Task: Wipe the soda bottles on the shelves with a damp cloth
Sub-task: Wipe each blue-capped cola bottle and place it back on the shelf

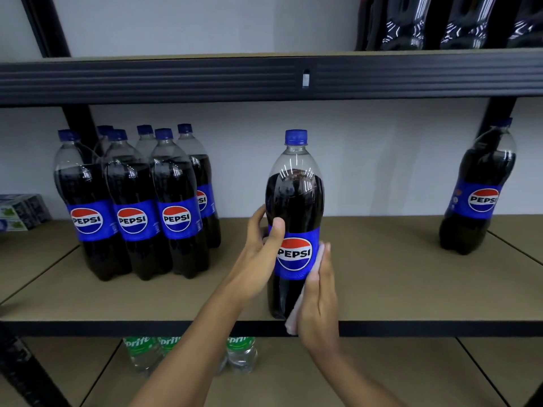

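A cluster of Pepsi bottles (138, 207) is standing at nine o'clock of the middle bottle (295, 198), which is upright near the shelf's (411, 289) front edge. The left hand (261, 251) is gripping its side. At four o'clock the right hand (320, 306) is pressing a pale cloth (293, 320) against it, fingers straight. Another bottle (479, 195) is standing at three o'clock.

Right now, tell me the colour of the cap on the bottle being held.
Blue: the cap of the Pepsi bottle, shown best in the head view.
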`<state>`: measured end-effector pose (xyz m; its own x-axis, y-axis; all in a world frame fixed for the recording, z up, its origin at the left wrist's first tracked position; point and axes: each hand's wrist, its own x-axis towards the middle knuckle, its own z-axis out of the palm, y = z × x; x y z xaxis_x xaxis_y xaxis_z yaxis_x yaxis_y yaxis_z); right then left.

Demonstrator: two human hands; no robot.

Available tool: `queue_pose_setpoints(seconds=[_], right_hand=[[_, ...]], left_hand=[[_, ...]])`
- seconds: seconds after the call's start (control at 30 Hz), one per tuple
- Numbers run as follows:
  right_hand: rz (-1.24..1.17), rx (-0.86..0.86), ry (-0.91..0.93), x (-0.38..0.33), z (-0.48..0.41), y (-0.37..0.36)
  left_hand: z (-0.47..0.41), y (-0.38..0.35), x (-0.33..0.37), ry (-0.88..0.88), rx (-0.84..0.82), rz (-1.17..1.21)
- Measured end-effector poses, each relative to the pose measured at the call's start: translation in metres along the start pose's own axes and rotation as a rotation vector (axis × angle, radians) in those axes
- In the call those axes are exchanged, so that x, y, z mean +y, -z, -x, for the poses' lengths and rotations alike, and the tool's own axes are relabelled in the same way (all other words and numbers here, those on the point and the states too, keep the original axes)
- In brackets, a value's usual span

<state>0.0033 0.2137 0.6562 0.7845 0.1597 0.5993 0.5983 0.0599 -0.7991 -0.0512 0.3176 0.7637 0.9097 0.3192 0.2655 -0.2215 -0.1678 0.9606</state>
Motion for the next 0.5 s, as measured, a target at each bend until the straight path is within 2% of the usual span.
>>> queue_pose_setpoints(seconds=[0.23,0.4,0.5], right_hand=[[-0.087,0.047,-0.028,-0.026,-0.020,-0.004],[-0.085,0.111,0.228,-0.103,-0.077,0.003],[-0.005,0.016,0.344,-0.140,-0.099,0.014]], left_hand=[[0.009,0.005,0.000,-0.057,-0.032,-0.014],[0.019,0.008,0.000,-0.080,-0.020,-0.040],[0.021,0.008,-0.002,-0.072,-0.035,-0.041]])
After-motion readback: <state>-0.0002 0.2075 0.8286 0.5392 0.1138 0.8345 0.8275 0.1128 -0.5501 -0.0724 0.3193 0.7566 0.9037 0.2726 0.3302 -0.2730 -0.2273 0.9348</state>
